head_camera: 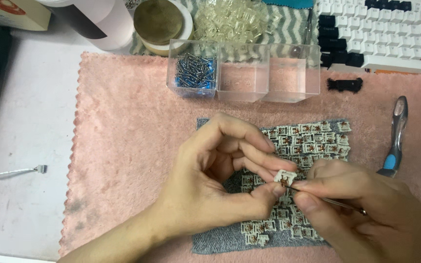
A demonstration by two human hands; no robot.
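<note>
Two hands at work over the grey cloth [210,241]: left hand [210,180] pinches one white switch [284,177] between thumb and fingertips, right hand [361,214] grips a thin brush [325,198], tip touching the switch. Best kept steady, light strokes, above the switch pile [313,141].

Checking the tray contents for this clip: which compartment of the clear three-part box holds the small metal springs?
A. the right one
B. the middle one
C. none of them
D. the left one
D: the springs fill the left compartment of the clear box, while the middle and right compartments look empty.
</note>
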